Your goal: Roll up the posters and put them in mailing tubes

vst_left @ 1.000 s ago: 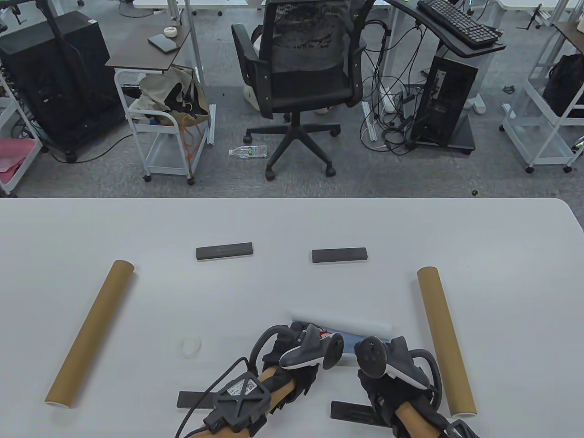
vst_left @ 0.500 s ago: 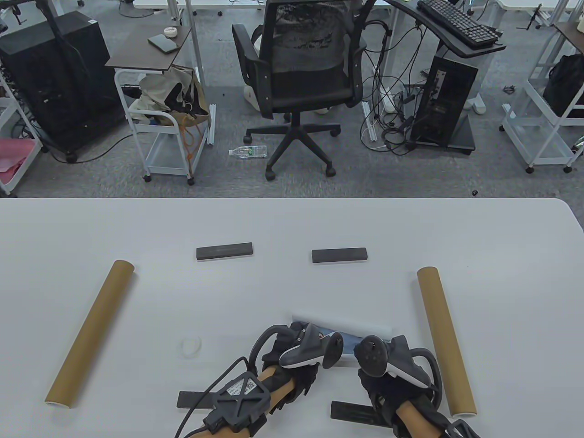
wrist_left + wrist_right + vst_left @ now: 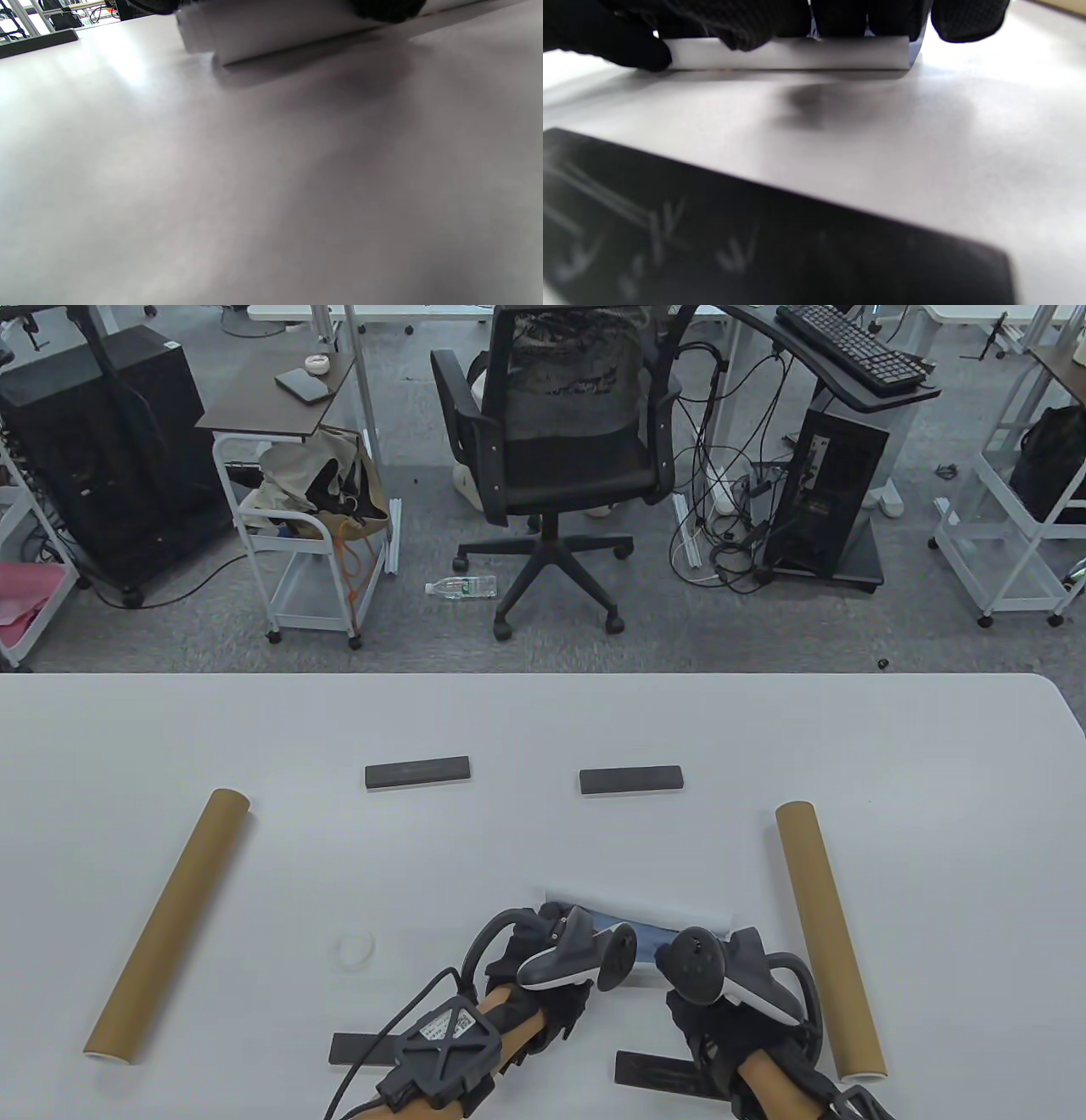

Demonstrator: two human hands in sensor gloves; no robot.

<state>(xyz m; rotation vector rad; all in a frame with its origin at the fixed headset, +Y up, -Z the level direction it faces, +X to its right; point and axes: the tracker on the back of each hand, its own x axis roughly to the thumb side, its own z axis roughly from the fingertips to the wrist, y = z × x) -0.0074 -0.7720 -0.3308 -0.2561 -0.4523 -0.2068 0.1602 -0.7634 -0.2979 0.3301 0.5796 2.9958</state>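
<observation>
Near the worktop's front edge, your left hand (image 3: 543, 954) and right hand (image 3: 721, 976) press fingers onto the half-rolled poster (image 3: 670, 914), keeping it tight; a mailing tube (image 3: 827, 937) waits just right.

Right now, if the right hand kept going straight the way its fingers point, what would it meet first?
The right hand already rests on the rolled poster. Past that, bare table, then probably the far right dark bar, though its heading is uncertain.
</observation>
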